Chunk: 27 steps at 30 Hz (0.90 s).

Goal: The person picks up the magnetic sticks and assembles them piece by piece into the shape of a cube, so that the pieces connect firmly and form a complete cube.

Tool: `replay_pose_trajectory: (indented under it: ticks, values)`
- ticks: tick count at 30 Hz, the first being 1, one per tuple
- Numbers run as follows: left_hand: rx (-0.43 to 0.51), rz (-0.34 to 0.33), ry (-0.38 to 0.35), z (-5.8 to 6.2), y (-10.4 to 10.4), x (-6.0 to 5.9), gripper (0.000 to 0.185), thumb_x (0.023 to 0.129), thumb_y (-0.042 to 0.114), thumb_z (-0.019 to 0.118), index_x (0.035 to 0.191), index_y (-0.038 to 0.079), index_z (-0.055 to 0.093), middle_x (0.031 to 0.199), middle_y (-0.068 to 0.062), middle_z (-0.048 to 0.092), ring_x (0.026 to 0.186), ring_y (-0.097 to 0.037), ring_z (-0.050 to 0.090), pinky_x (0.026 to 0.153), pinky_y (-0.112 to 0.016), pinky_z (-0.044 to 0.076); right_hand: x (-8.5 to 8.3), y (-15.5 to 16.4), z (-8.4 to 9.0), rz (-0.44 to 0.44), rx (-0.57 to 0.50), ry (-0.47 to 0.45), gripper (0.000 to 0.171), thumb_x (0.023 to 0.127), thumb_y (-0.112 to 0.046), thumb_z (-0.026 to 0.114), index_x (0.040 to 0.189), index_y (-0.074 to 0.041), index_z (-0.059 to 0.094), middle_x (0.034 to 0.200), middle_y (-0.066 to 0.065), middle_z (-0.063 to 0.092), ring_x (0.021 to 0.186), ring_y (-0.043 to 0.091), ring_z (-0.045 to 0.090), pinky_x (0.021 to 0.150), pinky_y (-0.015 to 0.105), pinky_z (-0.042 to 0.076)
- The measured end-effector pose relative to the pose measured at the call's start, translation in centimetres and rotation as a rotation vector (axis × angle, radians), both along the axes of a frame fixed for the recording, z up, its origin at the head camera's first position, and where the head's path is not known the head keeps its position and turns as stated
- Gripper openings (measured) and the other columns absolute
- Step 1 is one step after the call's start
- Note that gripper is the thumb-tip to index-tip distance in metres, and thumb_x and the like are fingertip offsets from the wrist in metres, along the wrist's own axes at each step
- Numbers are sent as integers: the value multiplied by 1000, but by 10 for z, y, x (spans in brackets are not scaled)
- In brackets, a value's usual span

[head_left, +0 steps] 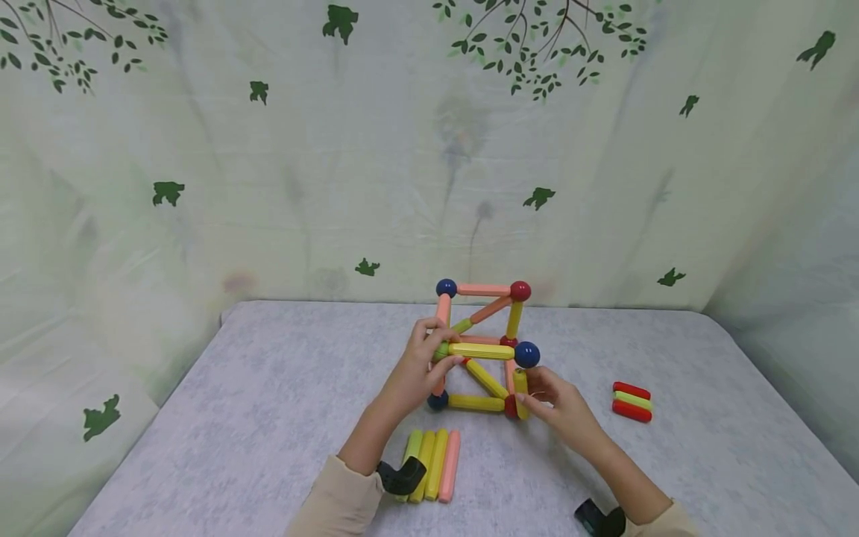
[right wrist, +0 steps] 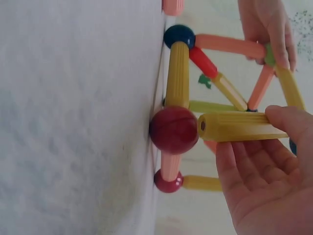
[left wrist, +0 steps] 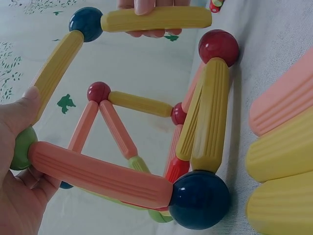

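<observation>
Grey mottled cloth covers the table [head_left: 268, 418], backed by a pale curtain [head_left: 268, 186] printed with green leaves. At centre stands a frame [head_left: 483, 350] of magnetic rods and balls, roughly a cube: four base corners, a far top edge between a blue ball [head_left: 446, 288] and a red ball [head_left: 520, 291], and several diagonal braces are in place. The left hand [head_left: 419, 365] grips the near-left top corner, fingers curled about a green ball [left wrist: 22, 147] and the rods meeting there. The right hand [head_left: 553, 403] pinches a yellow rod [right wrist: 239, 126] at the near-right edge; in the right wrist view its lower end sits just beside a red base ball [right wrist: 173, 129], and whether the two touch cannot be told. Above, a second blue ball [head_left: 526, 354] caps the near-right top corner. Judged from this, the frame is nearly closed, with the near-right upright the member in hand. Spare pieces remain: four rods [head_left: 432, 462] lie side by side near the left forearm, and a small stack of three [head_left: 631, 401] lies well apart to the right.
</observation>
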<state>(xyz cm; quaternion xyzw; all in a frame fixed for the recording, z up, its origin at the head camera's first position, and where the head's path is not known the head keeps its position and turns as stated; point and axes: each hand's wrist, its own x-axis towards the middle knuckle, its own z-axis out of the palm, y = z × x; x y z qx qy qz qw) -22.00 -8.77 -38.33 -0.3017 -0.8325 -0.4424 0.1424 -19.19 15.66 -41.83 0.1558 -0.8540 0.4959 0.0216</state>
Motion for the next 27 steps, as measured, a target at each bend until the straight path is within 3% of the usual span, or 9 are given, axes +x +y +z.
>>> replay_pose_trajectory:
  ticks: [5, 9, 15, 22, 27]
  values:
    - [2, 12, -18, 0, 0, -1, 20, 86, 16, 59, 106, 13, 55, 115, -3, 34, 77, -10, 43, 62, -23, 44, -5, 7, -1, -16, -73, 45, 32, 84, -17, 64, 112, -5, 54, 101, 6, 59, 92, 21, 56, 79, 33, 48]
    - [4, 19, -29, 0, 0, -2, 21, 86, 17, 60, 106, 13, 56, 114, -3, 35, 86, -12, 42, 64, -25, 44, -7, 7, -1, -2, -111, 75, 32, 84, -16, 64, 113, -5, 53, 104, 8, 58, 94, 22, 56, 80, 33, 48]
    - [10, 22, -37, 1, -1, -1, 21, 85, 18, 62, 106, 15, 58, 115, -1, 36, 88, -12, 43, 63, -25, 44, -12, 7, -5, 2, -119, 43, 38, 84, -16, 64, 118, -7, 52, 105, 8, 58, 96, 23, 56, 80, 32, 47]
    - [-15, 43, -68, 5, -10, 7, 44, 83, 19, 65, 124, 17, 49, 129, -4, 32, 89, -11, 45, 71, -29, 45, -5, 20, 0, -30, -13, 75, 43, 81, -17, 67, 120, -8, 49, 108, 7, 57, 98, 22, 55, 83, 41, 46]
    - [-49, 112, -105, -3, -31, 24, 61, 81, 20, 68, 133, 13, 35, 132, -8, 29, 92, -17, 48, 76, -37, 46, 7, 56, 3, -82, 151, 137, 46, 79, -13, 69, 120, -5, 50, 109, 9, 58, 99, 27, 54, 82, 49, 44]
